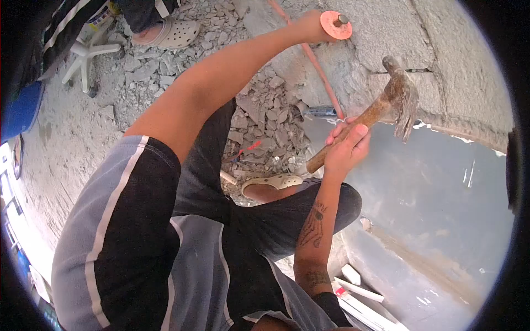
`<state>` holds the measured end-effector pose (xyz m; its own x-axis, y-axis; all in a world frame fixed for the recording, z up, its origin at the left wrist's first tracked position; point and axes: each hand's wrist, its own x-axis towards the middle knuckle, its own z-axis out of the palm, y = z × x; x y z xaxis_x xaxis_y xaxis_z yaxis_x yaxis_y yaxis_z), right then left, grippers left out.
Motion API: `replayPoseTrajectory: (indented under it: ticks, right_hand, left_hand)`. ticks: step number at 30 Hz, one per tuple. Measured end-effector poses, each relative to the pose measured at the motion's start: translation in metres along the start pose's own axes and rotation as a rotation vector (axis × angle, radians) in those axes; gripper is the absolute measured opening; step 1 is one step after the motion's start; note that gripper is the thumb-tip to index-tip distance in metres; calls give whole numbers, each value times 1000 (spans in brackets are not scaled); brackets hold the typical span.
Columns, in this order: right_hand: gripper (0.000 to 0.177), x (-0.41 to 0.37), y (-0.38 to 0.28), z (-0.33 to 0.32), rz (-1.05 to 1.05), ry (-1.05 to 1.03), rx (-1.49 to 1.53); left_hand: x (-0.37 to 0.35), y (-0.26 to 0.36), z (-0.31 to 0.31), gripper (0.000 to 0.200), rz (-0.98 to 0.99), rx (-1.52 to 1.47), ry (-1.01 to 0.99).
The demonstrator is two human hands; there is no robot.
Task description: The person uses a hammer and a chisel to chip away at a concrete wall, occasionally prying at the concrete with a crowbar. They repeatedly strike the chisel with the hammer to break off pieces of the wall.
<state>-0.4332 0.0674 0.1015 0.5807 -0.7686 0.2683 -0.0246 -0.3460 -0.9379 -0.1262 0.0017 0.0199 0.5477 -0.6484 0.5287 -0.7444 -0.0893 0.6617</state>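
Note:
My left hand reaches far up, its fingers closed around a chisel whose metal striking end sticks out of a round orange hand guard. The chisel's tip is hidden behind my hand. In my right hand is a claw hammer, gripped by its worn wooden handle. The hammer head is grey with dust and stands below the chisel, apart from it. Past both tools is a rough concrete wall, with a smooth grey painted surface beside it.
Broken rubble covers the floor around my clog. An orange pipe runs along the wall. Another person's foot in a clog is at upper left, near a white stool base. White strips lie at lower right.

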Motion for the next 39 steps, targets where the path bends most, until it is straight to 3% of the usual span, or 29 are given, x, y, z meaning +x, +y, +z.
replayPoseTrajectory:
  ticks: [4, 11, 13, 18, 20, 27, 30, 32, 33, 36, 39]
  right_hand:
    - [47, -2, 1, -3, 31, 30, 69]
    - [47, -6, 0, -2, -17, 5, 13]
    - [47, -8, 1, -2, -4, -8, 25]
    - [48, -11, 15, 9, -22, 24, 62]
    - [47, -12, 20, 13, 71, 42, 38]
    - [47, -8, 20, 7, 340, 17, -103]
    - [47, -9, 13, 9, 279, 36, -117]
    - [49, -13, 9, 13, 22, 183, 1]
    - [49, -10, 12, 14, 29, 161, -16]
    - [52, -1, 3, 29, 299, 4, -299]
    - [48, 4, -29, 27, 358, 26, -309]
  left_hand:
    - [-16, 23, -17, 45, 129, 66, -39]
    - [-15, 28, -6, 39, 127, 62, -132]
    - [-37, 57, -15, 30, -122, 27, -220]
    - [-68, 67, 19, 26, 52, 109, -208]
    - [-66, 70, 18, 26, 56, -75, -56]
    - [-55, 67, 7, 25, -197, -70, -20]
    - [-54, 60, 18, 25, -212, 7, -35]
    - [-55, 68, 10, 24, -220, -105, -22]
    - [-53, 65, 12, 24, -246, -116, -13]
    - [-49, 64, 12, 24, -244, -191, 57]
    - [-46, 65, 7, 22, -284, -224, 66]
